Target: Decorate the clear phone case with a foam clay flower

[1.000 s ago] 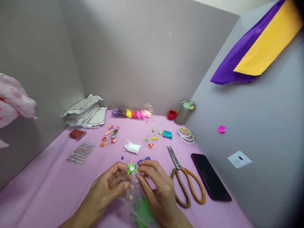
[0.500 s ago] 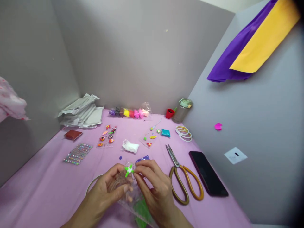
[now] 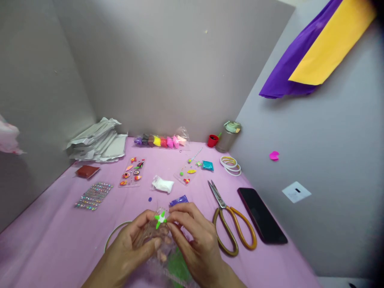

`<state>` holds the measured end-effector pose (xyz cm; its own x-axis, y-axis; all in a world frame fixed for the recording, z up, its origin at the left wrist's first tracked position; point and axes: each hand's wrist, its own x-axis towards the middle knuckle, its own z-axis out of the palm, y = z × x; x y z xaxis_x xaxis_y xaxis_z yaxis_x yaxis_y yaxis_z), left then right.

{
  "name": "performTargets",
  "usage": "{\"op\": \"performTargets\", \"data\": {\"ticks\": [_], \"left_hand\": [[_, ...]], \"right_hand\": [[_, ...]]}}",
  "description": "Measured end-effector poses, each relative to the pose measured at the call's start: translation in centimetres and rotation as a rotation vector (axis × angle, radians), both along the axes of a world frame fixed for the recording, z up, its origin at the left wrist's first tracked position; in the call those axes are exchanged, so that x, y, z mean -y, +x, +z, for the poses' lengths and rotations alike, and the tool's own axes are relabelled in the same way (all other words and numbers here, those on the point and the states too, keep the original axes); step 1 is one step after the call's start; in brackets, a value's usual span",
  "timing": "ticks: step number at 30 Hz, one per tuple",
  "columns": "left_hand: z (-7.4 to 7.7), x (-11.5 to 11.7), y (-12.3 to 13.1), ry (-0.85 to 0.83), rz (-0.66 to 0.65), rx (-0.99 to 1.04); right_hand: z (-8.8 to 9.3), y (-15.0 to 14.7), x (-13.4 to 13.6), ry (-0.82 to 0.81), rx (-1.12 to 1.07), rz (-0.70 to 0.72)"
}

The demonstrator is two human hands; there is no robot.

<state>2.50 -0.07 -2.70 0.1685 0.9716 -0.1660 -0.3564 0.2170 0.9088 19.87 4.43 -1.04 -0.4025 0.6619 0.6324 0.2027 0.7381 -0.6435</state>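
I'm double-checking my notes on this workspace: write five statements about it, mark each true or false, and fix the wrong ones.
1. The green-and-white star is between the left hand and the right hand. True.
2. The scissors lie left of the phone. True.
3. The right hand grips the scissors. False: it is at the green-and-white star.
4. The red cup stands beside the bottle. True.
5. The phone's screen is lit. False: it is dark.

Near-ctr star (image 3: 161, 219): grn arms w/ wht ctr. Cloth (image 3: 45, 248) lt purplish-pink. Near-R scissors (image 3: 223, 205): silver blades, 1 brn & 1 orange-brn handle. Far-R cup (image 3: 213, 141) red; far-L packets (image 3: 99, 142) wht-gry.
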Motion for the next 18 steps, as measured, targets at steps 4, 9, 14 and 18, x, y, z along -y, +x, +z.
{"op": "performTargets", "data": {"ticks": [4,9,14,18], "left_hand": [[-0.13,-0.04,0.0,0.006,-0.013,-0.01],[-0.16,-0.01,0.17,-0.024,0.017,-0.013],[-0.8,0.07,-0.16,-0.015,0.008,-0.049],[-0.64,0.1,-0.13,-0.015,0.006,-0.076]], "right_hand": [[0.07,-0.02,0.04,0.022,0.005,-0.012],[-0.02,0.08,-0.01,0.037,0.03,-0.027],[-0.09,0.24,-0.14,0.052,0.013,-0.03],[-0.1,0.24,-0.05,0.039,0.026,-0.024]]}}
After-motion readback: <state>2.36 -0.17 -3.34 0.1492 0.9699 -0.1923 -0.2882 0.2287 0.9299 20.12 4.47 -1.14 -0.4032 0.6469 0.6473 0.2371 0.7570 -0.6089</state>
